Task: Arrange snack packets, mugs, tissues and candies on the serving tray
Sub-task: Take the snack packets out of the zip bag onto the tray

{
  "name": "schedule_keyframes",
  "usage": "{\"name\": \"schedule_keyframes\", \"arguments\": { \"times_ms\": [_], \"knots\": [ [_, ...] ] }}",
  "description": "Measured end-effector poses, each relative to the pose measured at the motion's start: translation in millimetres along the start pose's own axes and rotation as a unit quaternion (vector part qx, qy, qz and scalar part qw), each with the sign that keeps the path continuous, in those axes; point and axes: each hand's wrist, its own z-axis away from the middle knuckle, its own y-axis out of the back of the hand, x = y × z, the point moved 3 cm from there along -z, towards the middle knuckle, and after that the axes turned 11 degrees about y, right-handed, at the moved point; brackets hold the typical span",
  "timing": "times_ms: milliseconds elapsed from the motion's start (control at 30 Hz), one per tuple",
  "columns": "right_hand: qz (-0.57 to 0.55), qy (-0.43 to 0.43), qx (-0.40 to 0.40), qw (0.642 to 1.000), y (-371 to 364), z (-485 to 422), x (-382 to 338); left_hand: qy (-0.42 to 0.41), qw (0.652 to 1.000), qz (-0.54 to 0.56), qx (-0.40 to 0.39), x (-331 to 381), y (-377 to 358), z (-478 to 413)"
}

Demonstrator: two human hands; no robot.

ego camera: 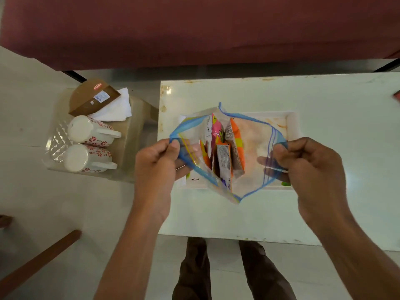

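A clear zip bag (253, 148) with a blue rim is held wide open above the white serving tray (291, 124) on the table. My left hand (158, 163) pinches its left rim and my right hand (307, 165) pinches its right rim. Several snack packets (225, 148), orange, pink and silver, stand inside the bag. On a low stool to the left lie two white mugs with red flowers (91, 144) on their sides, a stack of white tissues (116, 109) and a brown box (93, 96). No candies show.
The white table (324, 202) fills the centre and right. A maroon sofa (194, 29) runs along the far side. A wooden bar (36, 260) crosses the lower left. My legs (227, 271) stand at the table's near edge. A red object (397, 96) peeks in at right.
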Motion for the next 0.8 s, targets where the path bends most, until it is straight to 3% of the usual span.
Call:
{"name": "schedule_keyframes", "arguments": {
  "times_ms": [233, 367, 500, 533, 633, 733, 800],
  "knots": [
    [0.045, 0.046, 0.011, 0.998, 23, 1, -4, -0.036, 0.999, -0.006, 0.009, 11, 29, -3],
    [0.087, 0.100, 0.005, 0.991, 15, 6, -12, -0.085, 0.994, -0.065, 0.023, 18, 27, 6],
    [0.201, 0.200, 0.007, 0.959, 8, 12, -24, -0.150, 0.981, -0.118, 0.039, 21, 17, 25],
    [0.256, 0.261, 0.013, 0.931, 6, 16, -30, -0.165, 0.977, -0.127, 0.037, 23, 13, 31],
    [0.372, 0.472, -0.013, 0.799, -3, 32, -45, -0.193, 0.969, -0.149, 0.044, 25, 7, 44],
    [0.394, 0.547, -0.212, 0.707, -28, 34, -49, -0.207, 0.963, -0.167, 0.050, 24, 9, 48],
    [0.455, 0.536, -0.368, 0.608, -49, 25, -43, -0.200, 0.964, -0.167, 0.050, 23, 11, 51]
  ]
}}
